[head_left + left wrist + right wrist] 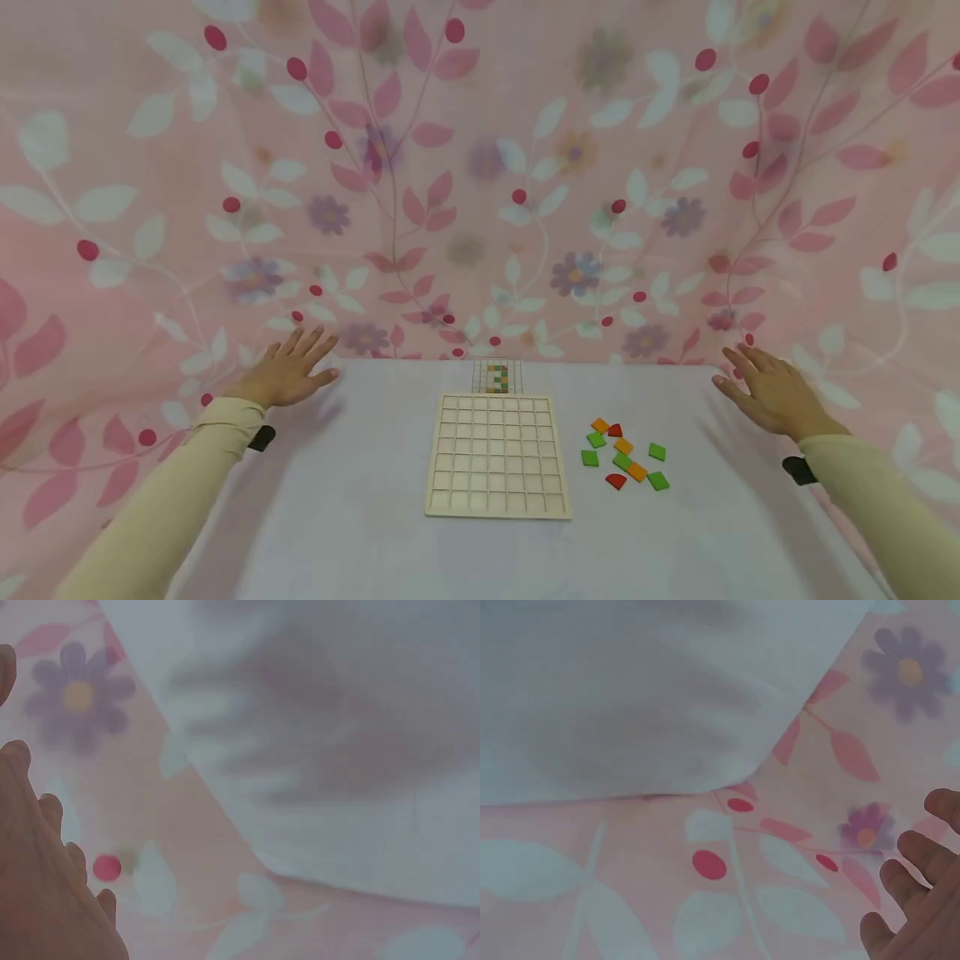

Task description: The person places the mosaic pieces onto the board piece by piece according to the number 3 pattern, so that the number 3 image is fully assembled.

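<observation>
My left hand (288,372) hovers over the far left part of the white table, fingers spread and holding nothing. Its shadow falls on the cloth in the left wrist view. Above the far right corner is my right hand (776,392), also with spread fingers and nothing in it. Between them lies a pale wooden grid board (498,455) with bare square cells. To the board's right several flat pieces are scattered: green squares (590,458), orange squares (623,446) and red quarter-round pieces (616,482). Both hands are apart from the board and the pieces.
A small pattern card (497,377) with a grid and coloured cells stands or lies just behind the board; I cannot tell which. The white tabletop (352,517) ends at a pink floral curtain (480,208) behind and at the sides.
</observation>
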Demonstrator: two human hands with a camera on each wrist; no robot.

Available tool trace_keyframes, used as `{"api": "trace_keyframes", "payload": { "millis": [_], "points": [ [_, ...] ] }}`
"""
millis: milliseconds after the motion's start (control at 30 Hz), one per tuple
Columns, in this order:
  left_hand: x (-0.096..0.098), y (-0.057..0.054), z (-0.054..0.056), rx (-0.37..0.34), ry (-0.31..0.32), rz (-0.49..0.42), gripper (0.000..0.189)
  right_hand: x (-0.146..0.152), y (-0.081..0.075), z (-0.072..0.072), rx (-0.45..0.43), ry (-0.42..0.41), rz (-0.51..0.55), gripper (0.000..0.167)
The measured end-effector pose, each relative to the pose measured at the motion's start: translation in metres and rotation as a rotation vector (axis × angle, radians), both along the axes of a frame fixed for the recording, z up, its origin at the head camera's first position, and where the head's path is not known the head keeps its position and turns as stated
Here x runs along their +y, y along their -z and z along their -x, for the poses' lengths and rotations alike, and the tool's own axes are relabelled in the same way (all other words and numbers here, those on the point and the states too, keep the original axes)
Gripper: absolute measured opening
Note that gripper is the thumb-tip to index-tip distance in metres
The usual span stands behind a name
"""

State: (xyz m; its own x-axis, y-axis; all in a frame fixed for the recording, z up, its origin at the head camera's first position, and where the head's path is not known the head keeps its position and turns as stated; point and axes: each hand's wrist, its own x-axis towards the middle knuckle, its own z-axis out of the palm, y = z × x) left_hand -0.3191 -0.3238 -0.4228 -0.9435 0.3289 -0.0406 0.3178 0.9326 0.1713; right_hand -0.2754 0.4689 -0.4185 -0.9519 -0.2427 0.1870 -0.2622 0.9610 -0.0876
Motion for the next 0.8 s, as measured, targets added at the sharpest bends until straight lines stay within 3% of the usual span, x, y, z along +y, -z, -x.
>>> {"api": "trace_keyframes", "payload": {
  "millis": [300, 600, 800],
  "points": [
    [0.04, 0.043, -0.001, -0.018, 0.063, -0.071, 0.078, -0.028, 0.036, 0.008, -0.07, -0.033, -0.031, 0.071],
    [0.103, 0.074, -0.018, -0.126, 0.161, -0.164, 0.081, -0.082, 0.077, 0.015, -0.13, -0.07, 0.057, 0.048],
    [0.135, 0.091, -0.037, -0.191, 0.224, -0.225, 0.083, -0.113, 0.088, 0.016, -0.157, -0.157, 0.135, 0.04]
  ]
}}
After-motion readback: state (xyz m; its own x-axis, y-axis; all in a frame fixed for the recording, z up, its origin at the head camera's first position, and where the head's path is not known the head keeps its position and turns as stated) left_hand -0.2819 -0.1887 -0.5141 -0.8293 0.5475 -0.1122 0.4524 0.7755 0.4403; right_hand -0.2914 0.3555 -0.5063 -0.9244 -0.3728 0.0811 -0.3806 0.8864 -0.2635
